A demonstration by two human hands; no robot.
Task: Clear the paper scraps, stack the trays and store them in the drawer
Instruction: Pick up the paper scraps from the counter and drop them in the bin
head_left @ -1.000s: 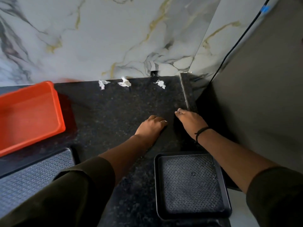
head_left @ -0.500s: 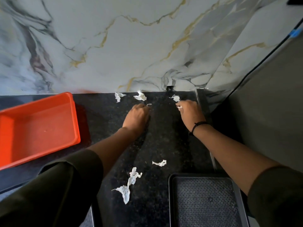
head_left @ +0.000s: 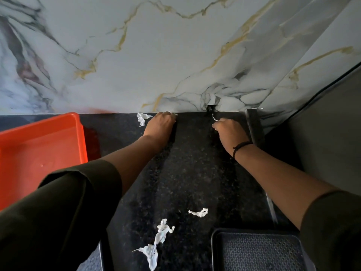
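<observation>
On the black speckled counter point(head_left: 195, 173), my left hand point(head_left: 161, 124) lies curled at the back wall over a white paper scrap, only a tip of which shows. Another scrap point(head_left: 141, 118) lies just left of it. My right hand point(head_left: 229, 130) is closed on a white scrap point(head_left: 214, 117) that pokes out from its fingers. Three more scraps lie nearer me: a small one point(head_left: 199, 212), a twisted one point(head_left: 163, 230) and a larger one point(head_left: 150, 255). An orange tray point(head_left: 39, 145) sits at the left. A black patterned tray point(head_left: 257, 251) sits at the front right.
A marble wall point(head_left: 175, 55) closes the back of the counter. A grey panel point(head_left: 322, 124) stands at the right beyond a raised counter edge point(head_left: 255, 126). Part of another dark patterned tray point(head_left: 93, 261) shows at the bottom, under my left sleeve.
Both hands moved forward across the counter to the back wall and reached the scraps there. The view tilted up, so the near scraps came into sight.
</observation>
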